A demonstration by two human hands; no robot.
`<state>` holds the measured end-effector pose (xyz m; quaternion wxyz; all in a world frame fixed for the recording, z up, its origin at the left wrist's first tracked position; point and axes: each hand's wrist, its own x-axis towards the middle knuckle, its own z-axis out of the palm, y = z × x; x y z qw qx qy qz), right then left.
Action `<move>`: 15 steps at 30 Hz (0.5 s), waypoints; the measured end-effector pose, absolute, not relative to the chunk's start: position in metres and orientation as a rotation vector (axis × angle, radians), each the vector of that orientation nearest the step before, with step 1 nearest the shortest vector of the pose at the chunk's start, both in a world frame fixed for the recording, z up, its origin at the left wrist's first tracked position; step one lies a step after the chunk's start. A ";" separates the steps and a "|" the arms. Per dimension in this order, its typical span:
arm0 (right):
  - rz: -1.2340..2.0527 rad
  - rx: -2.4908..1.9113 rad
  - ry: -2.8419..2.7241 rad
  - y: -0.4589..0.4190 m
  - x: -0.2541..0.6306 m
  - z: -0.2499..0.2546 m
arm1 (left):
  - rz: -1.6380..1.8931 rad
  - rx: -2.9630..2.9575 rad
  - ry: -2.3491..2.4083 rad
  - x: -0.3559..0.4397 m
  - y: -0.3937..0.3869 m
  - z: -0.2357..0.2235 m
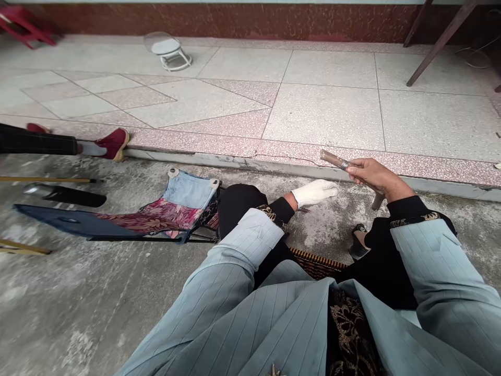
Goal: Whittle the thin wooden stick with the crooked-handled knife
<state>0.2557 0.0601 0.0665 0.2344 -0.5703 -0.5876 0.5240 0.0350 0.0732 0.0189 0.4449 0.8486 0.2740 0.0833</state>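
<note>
My right hand (366, 173) is bare and closed around a brown wooden stick (332, 158), which slants across my palm, its lower end showing below the hand. Several turns of thin wire (345, 164) are wound round the stick, just beyond my fingers. My left hand (315, 192) wears a white knitted glove and is lower and to the left, its fingers pressed together. From its fingertips a fine strand runs up towards the winding; it looks like the same wire. The fingers hide the strand's other end.
A folding chair (164, 214) with patterned fabric stands to my left. Beyond it are a black cylindrical object (74, 195) and another person's red shoe (114, 144). A raised step edge (219, 160) runs ahead, with a small white stool (170, 49) on the tiles. I sit on a woven seat (319, 263).
</note>
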 end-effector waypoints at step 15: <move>2.166 -1.188 -2.301 0.053 0.279 0.089 | 0.317 1.791 0.615 0.022 0.082 0.031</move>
